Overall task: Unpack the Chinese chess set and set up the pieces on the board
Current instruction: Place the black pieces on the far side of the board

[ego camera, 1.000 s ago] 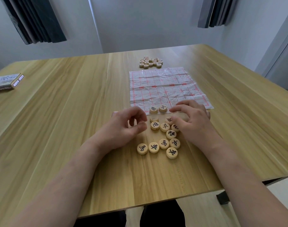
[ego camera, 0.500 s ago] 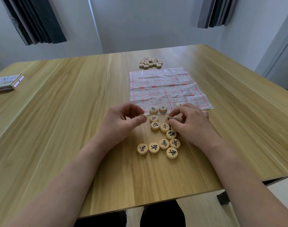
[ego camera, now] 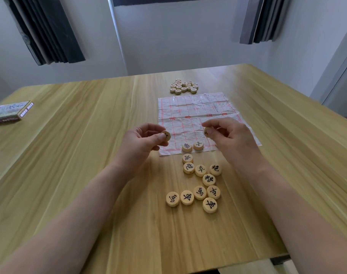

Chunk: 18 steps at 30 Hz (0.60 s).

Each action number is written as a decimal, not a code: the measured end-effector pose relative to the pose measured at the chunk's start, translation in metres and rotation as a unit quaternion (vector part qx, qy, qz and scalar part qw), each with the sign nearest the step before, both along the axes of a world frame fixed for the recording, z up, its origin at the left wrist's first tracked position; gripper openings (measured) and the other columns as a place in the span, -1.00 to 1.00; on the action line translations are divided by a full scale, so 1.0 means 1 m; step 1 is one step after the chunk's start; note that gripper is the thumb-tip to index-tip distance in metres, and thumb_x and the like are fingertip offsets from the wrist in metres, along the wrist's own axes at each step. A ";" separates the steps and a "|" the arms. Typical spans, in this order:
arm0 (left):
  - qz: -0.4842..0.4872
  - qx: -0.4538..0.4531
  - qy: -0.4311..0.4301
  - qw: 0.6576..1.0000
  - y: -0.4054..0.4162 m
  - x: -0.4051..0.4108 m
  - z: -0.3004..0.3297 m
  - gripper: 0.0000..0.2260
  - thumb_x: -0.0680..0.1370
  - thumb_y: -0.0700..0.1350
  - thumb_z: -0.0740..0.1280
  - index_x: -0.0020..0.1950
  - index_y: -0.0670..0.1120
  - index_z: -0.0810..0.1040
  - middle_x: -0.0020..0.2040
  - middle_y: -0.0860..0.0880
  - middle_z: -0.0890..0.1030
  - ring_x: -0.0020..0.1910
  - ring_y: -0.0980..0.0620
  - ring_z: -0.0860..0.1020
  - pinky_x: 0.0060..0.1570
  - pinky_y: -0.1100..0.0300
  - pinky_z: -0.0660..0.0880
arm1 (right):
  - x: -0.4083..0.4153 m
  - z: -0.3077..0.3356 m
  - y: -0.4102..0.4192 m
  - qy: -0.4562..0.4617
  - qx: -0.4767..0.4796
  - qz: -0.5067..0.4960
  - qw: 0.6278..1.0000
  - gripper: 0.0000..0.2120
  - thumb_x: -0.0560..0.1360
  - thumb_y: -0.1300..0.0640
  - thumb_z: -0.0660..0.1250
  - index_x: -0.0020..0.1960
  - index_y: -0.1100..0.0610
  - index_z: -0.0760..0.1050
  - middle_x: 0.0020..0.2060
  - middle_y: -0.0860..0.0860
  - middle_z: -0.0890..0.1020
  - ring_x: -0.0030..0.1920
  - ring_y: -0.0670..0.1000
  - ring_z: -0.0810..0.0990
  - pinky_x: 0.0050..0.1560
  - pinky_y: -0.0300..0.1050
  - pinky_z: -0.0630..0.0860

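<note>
A: Wooden discs, black characters. Left hand (ego camera: 143, 141) pinches one piece (ego camera: 166, 135) between thumb and fingers, raised over the board's near-left corner. Right hand (ego camera: 231, 138) pinches another piece (ego camera: 207, 132) the same way, above the board's near half.

B: Board?

A: Crinkled plastic sheet (ego camera: 200, 107) with a red grid, flat on the wooden table (ego camera: 79, 155), at 12 o'clock from the hands. Two pieces (ego camera: 192, 146) sit side by side, touching, on its near edge.

B: Loose ones?

A: Black-marked cluster (ego camera: 200, 184) at 6 o'clock from the board, on bare table, between the forearms. Face up, several touching. One lies just off the sheet's near edge.

B: Other set?

A: Tight pile of pieces (ego camera: 184, 87) at 12 o'clock beyond the board's far edge, just off the sheet. Marks too small to read.

B: Anything else?

A: Box (ego camera: 10, 112) at 10 o'clock, near the table's left edge, well apart from everything. Dark curtains (ego camera: 48, 30) on the back wall.
</note>
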<state>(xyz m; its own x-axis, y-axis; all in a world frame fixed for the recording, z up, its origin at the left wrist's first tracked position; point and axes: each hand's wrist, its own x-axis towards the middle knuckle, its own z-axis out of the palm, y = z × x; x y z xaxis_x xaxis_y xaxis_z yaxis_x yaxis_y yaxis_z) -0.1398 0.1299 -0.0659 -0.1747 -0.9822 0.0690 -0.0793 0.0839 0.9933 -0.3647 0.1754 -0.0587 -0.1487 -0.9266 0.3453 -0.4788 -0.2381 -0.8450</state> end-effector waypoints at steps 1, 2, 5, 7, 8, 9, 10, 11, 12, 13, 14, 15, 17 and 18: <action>0.004 -0.003 -0.008 1.000 -0.007 -0.001 0.001 -0.92 0.51 -0.26 0.42 -0.02 -0.15 0.62 -0.13 -0.11 0.70 -0.18 -0.03 0.66 -0.14 0.13 0.49 | 0.002 0.003 -0.009 0.008 -0.002 0.001 1.000 -0.85 0.53 0.20 0.36 0.04 0.00 0.63 -0.05 -0.10 0.63 -0.09 -0.14 0.62 0.01 -0.19 0.55; 0.011 -0.009 -0.021 1.000 -0.015 -0.001 0.003 -0.94 0.52 -0.27 0.41 -0.03 -0.15 0.62 -0.15 -0.10 0.70 -0.19 0.00 0.65 -0.14 0.15 0.49 | 0.004 0.005 -0.018 0.018 -0.004 0.002 1.000 -0.84 0.53 0.20 0.36 0.05 0.02 0.64 -0.06 -0.12 0.62 -0.12 -0.20 0.60 -0.02 -0.27 0.52; 0.020 -0.023 -0.063 0.998 -0.037 -0.004 0.009 -0.95 0.53 -0.30 0.39 -0.03 -0.20 0.62 -0.21 -0.07 0.70 -0.29 0.18 0.62 -0.23 0.36 0.46 | 0.013 0.010 -0.041 0.040 -0.006 0.000 0.999 -0.82 0.53 0.20 0.35 0.11 0.06 0.63 -0.09 -0.13 0.60 -0.20 -0.28 0.55 -0.12 -0.45 0.43; 0.022 -0.022 -0.073 0.997 -0.052 -0.005 0.008 -0.96 0.52 -0.30 0.41 -0.06 -0.21 0.63 -0.21 -0.08 0.71 -0.23 0.16 0.65 -0.14 0.35 0.49 | 0.018 0.011 -0.054 0.052 -0.001 -0.001 0.999 -0.80 0.54 0.19 0.34 0.15 0.06 0.60 -0.14 -0.12 0.61 -0.19 -0.22 0.56 -0.15 -0.42 0.44; 0.025 -0.021 -0.081 0.996 -0.060 -0.005 0.005 -0.97 0.51 -0.29 0.42 -0.08 -0.19 0.64 -0.19 -0.08 0.72 -0.18 0.10 0.67 -0.07 0.28 0.52 | 0.020 0.011 -0.059 0.054 0.005 0.000 0.999 -0.80 0.53 0.18 0.34 0.14 0.05 0.58 -0.16 -0.11 0.61 -0.17 -0.19 0.57 -0.15 -0.36 0.47; 0.032 -0.018 -0.092 0.995 -0.065 -0.006 0.002 -0.97 0.50 -0.28 0.43 -0.10 -0.17 0.65 -0.17 -0.09 0.72 -0.14 0.05 0.68 -0.05 0.23 0.53 | 0.022 0.010 -0.065 0.056 0.015 0.000 0.998 -0.81 0.53 0.17 0.35 0.13 0.04 0.57 -0.17 -0.10 0.61 -0.16 -0.16 0.59 -0.15 -0.29 0.50; 0.038 -0.015 -0.105 0.994 -0.070 -0.006 -0.002 -0.98 0.50 -0.26 0.44 -0.10 -0.16 0.65 -0.16 -0.09 0.72 -0.14 0.03 0.68 -0.09 0.22 0.52 | 0.022 0.008 -0.070 0.057 0.027 -0.003 0.998 -0.82 0.52 0.16 0.35 0.12 0.04 0.56 -0.16 -0.09 0.62 -0.14 -0.13 0.59 -0.13 -0.24 0.52; 0.042 -0.012 -0.117 0.992 -0.077 -0.007 -0.005 -0.99 0.50 -0.24 0.44 -0.10 -0.15 0.66 -0.15 -0.09 0.72 -0.15 0.02 0.67 -0.15 0.22 0.51 | 0.021 0.005 -0.077 0.057 0.038 -0.008 0.998 -0.84 0.52 0.15 0.36 0.10 0.03 0.55 -0.16 -0.09 0.62 -0.12 -0.12 0.59 -0.11 -0.22 0.53; 0.045 -0.010 -0.126 0.991 -0.081 -0.009 -0.008 -0.99 0.50 -0.22 0.45 -0.10 -0.15 0.66 -0.14 -0.09 0.72 -0.16 0.02 0.67 -0.17 0.21 0.52 | 0.019 0.003 -0.082 0.058 0.047 -0.015 0.997 -0.86 0.51 0.14 0.36 0.07 0.03 0.56 -0.15 -0.10 0.61 -0.10 -0.11 0.59 -0.10 -0.23 0.52; 0.046 -0.009 -0.130 0.990 -0.085 -0.009 -0.009 -0.98 0.50 -0.21 0.45 -0.10 -0.14 0.67 -0.15 -0.09 0.72 -0.14 0.00 0.67 -0.15 0.16 0.55 | 0.017 0.000 -0.085 0.060 0.053 -0.024 0.997 -0.88 0.51 0.14 0.36 0.04 0.03 0.56 -0.14 -0.10 0.61 -0.09 -0.11 0.58 -0.11 -0.26 0.49; 0.047 -0.009 -0.132 0.990 -0.087 -0.010 -0.009 -0.98 0.50 -0.20 0.46 -0.10 -0.14 0.67 -0.16 -0.08 0.72 -0.12 -0.03 0.69 -0.09 0.10 0.59 | 0.014 -0.001 -0.086 0.066 0.057 -0.031 0.996 -0.90 0.51 0.14 0.37 0.02 0.03 0.57 -0.13 -0.10 0.61 -0.07 -0.11 0.58 -0.12 -0.30 0.46; 0.050 -0.008 -0.134 0.990 -0.090 -0.010 -0.011 -0.98 0.49 -0.19 0.47 -0.12 -0.13 0.67 -0.16 -0.08 0.72 -0.09 -0.07 0.69 -0.03 0.05 0.61 | 0.013 -0.004 -0.089 0.072 0.061 -0.034 0.995 -0.91 0.51 0.15 0.36 0.01 0.04 0.58 -0.12 -0.10 0.62 -0.07 -0.11 0.57 -0.14 -0.35 0.42; 0.054 -0.003 -0.132 0.990 -0.095 -0.009 -0.013 -0.97 0.49 -0.19 0.47 -0.13 -0.13 0.67 -0.17 -0.09 0.72 -0.07 -0.13 0.69 0.03 -0.04 0.62 | 0.013 -0.008 -0.092 0.091 0.068 -0.036 0.993 -0.90 0.51 0.15 0.35 0.01 0.03 0.60 -0.11 -0.10 0.62 -0.08 -0.14 0.55 -0.19 -0.41 0.37; 0.056 -0.001 -0.132 0.990 -0.097 -0.009 -0.015 -0.97 0.49 -0.19 0.47 -0.13 -0.14 0.67 -0.16 -0.11 0.72 -0.08 -0.13 0.69 0.04 -0.04 0.62 | 0.013 -0.009 -0.092 0.103 0.068 -0.038 0.992 -0.89 0.52 0.15 0.34 0.02 0.03 0.60 -0.11 -0.10 0.62 -0.10 -0.15 0.55 -0.21 -0.42 0.36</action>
